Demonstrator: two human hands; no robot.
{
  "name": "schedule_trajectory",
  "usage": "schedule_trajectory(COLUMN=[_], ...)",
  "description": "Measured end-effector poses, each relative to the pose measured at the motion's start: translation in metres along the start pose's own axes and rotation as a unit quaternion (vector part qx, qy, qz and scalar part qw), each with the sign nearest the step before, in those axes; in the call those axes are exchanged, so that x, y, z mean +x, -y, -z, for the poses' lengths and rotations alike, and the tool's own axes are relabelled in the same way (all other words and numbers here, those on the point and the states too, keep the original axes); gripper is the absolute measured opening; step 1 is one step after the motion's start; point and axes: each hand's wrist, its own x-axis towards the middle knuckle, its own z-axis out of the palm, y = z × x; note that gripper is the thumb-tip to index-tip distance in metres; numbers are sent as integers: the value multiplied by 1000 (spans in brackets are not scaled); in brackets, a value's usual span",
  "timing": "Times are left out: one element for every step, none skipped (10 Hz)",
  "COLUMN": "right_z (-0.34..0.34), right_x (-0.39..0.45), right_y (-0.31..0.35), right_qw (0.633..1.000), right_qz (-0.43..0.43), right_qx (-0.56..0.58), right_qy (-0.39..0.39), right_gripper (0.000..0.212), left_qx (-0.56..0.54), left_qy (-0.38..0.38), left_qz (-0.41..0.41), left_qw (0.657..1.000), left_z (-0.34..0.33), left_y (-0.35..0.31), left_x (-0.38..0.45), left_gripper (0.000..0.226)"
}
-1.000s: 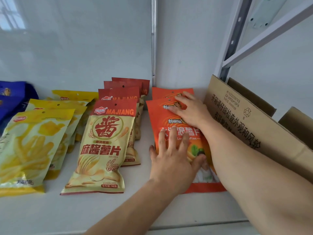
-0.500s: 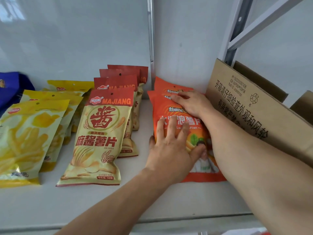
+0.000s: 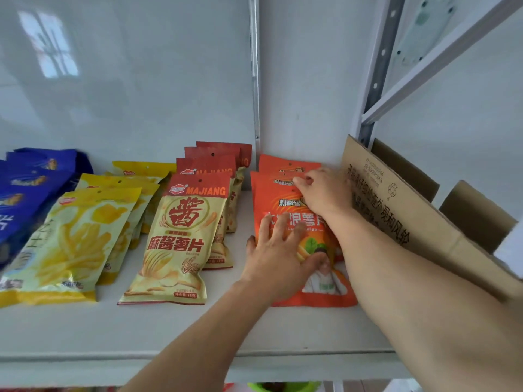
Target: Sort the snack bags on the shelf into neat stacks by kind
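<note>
Snack bags lie in overlapping rows by kind on a white shelf (image 3: 198,329). From the left there are blue bags (image 3: 25,188), yellow fries bags (image 3: 76,236), red-and-beige MAJIANG bags (image 3: 181,239) and orange chip bags (image 3: 283,199). My left hand (image 3: 278,256) lies flat with spread fingers on the lower half of the front orange bag. My right hand (image 3: 325,193) reaches over the same row, and its fingertips pinch the top edge of an orange bag near the back. My hands and forearms hide much of the orange row.
An open cardboard box (image 3: 396,210) stands right against the orange bags, touching my right forearm. A grey shelf upright (image 3: 376,69) rises behind it. A white back wall closes the shelf. A strip of bare shelf runs along the front edge.
My right hand's fingers have gone from flat on the orange bags to curled at a bag's top edge. My left hand stays pressed on the front bag. The camera has pulled back.
</note>
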Motion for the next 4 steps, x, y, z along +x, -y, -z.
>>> schedule_trajectory(right_z=[12, 20, 37, 62], right_x=[-9, -20, -33, -44], right_y=[4, 7, 11, 16], right_qw=[1000, 999, 997, 991], right_qz=[8, 21, 28, 40], right_qx=[20, 28, 63, 119], right_qy=[-23, -23, -22, -42], right_gripper=[47, 44, 42, 40], left_qx=[-29, -36, -65, -136], left_qy=[-12, -38, -90, -195], left_qz=[11, 22, 36, 27], left_qw=[999, 998, 993, 971], left_z=[4, 9, 19, 34], left_y=[-1, -1, -1, 5], left_x=[0, 0, 0, 3], left_gripper=[80, 80, 72, 57])
